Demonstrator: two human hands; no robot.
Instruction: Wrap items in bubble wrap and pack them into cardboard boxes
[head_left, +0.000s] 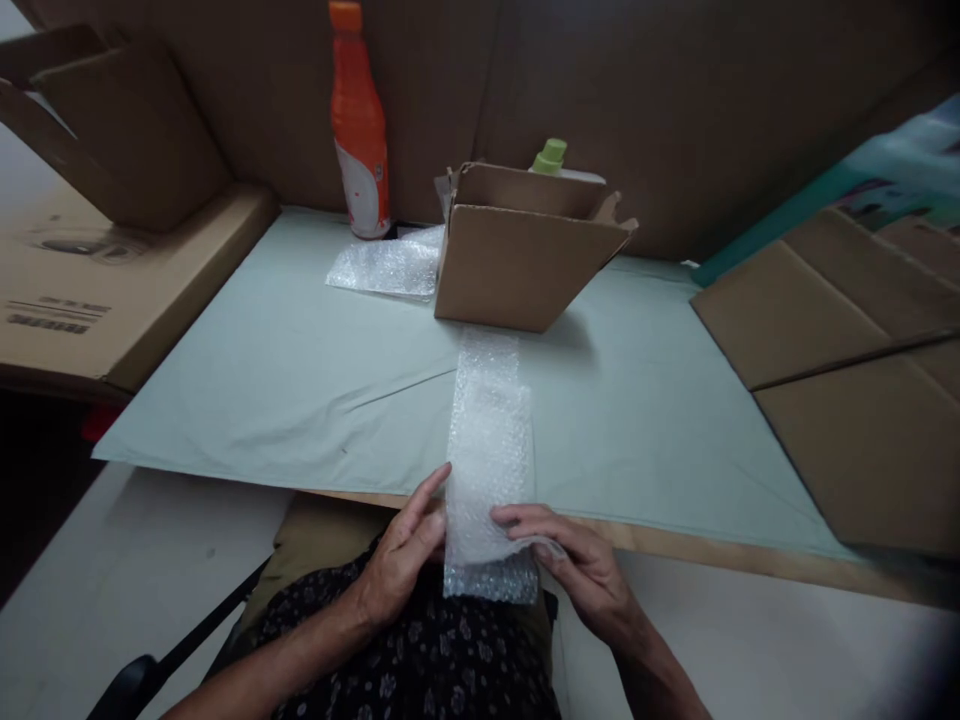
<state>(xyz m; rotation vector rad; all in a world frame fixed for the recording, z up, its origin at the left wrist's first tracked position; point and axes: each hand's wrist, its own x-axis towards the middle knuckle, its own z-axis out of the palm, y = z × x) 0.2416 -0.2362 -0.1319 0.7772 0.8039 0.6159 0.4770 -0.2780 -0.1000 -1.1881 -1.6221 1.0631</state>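
Note:
A long strip of bubble wrap (491, 440) lies over the table's front edge, its near end hanging toward my lap. My right hand (577, 560) pinches a raised upper layer of the wrap at its right side, thumb below and fingers on top. Along the strip's left edge rests my left hand (409, 540), with its index finger stretched out and the other fingers partly hidden. The strip's far end reaches the foot of an open cardboard box (517, 265).
A green cloth (315, 360) covers the table. Behind stand an orange bottle (360, 120) and a green-capped bottle (551, 157), partly hidden by the box. More bubble wrap (386, 268) lies left of it. Cardboard boxes flank the table, left (150, 290) and right (847, 440).

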